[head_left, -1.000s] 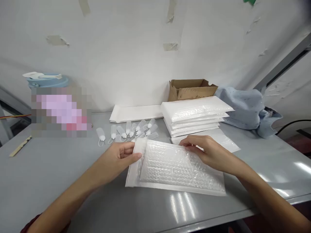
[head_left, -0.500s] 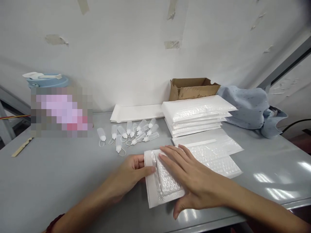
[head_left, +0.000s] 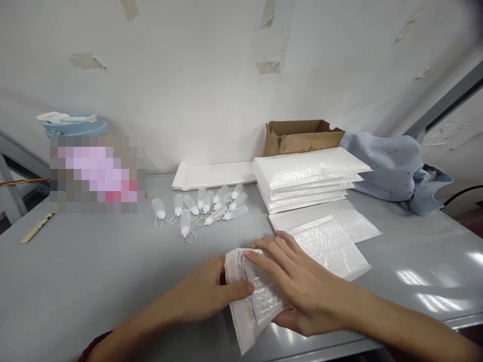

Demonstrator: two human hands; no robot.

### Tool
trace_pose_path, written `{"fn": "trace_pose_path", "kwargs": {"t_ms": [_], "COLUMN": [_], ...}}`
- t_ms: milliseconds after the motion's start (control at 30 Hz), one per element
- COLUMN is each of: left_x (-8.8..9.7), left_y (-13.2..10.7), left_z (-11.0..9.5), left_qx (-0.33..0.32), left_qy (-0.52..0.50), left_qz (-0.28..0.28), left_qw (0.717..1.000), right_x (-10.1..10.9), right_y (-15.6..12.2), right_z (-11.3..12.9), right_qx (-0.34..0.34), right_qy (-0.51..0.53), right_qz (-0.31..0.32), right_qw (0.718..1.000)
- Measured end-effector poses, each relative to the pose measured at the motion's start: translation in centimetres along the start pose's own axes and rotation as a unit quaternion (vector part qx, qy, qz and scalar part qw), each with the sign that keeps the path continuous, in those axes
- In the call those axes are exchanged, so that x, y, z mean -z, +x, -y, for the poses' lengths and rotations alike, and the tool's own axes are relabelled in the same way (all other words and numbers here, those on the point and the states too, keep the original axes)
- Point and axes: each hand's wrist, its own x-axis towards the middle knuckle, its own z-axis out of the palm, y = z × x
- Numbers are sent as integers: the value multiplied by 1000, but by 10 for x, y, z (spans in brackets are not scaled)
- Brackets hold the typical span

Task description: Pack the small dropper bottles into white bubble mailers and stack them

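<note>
A white bubble mailer (head_left: 260, 296), partly folded over, is held between both hands above the table's front part. My left hand (head_left: 222, 289) grips its left edge, thumb on top and fingers underneath, out of sight. Over its right side lies my right hand (head_left: 294, 286), fingers across the top and thumb under the lower edge, closed on the mailer. Beside the right hand, another flat bubble mailer (head_left: 332, 246) rests on the table. Behind the hands lie several small translucent squeeze bottles (head_left: 184, 223) with white caps on loops.
A stack of padded white mailers (head_left: 305, 176) stands at the right, before an open cardboard box (head_left: 302, 141). Light blue cloth (head_left: 385, 166) is bundled farther right. A white flat piece (head_left: 215, 176) lies along the wall. A blue container (head_left: 75, 125) and a cutter-like strip (head_left: 37, 229) are at left.
The mailer in my hands has tilted and come slightly nearer, its lower left corner now lower. My left thumb has slid further onto it, and my right thumb has tucked under its edge.
</note>
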Motion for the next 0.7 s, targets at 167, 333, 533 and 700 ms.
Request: {"fn": "trace_pose_path", "kwargs": {"t_ms": [167, 333, 533, 700], "left_x": [0, -8, -6, 7], "left_y": [0, 3, 3, 3], "left_z": [1, 0, -4, -1], "left_qx": [-3, -18, -33, -44], "left_qy": [-1, -36, 3, 65], "left_qz": [25, 18, -31, -103], "left_qw": [1000, 999, 999, 992], "right_x": [1, -2, -4, 1], "right_y": [-1, -1, -1, -1], "right_z": [-1, -2, -6, -13], "right_qx": [35, 70, 39, -7], "right_qy": [4, 1, -16, -26], "right_qz": [-37, -81, -81, -95], "right_qw": [999, 994, 996, 995]}}
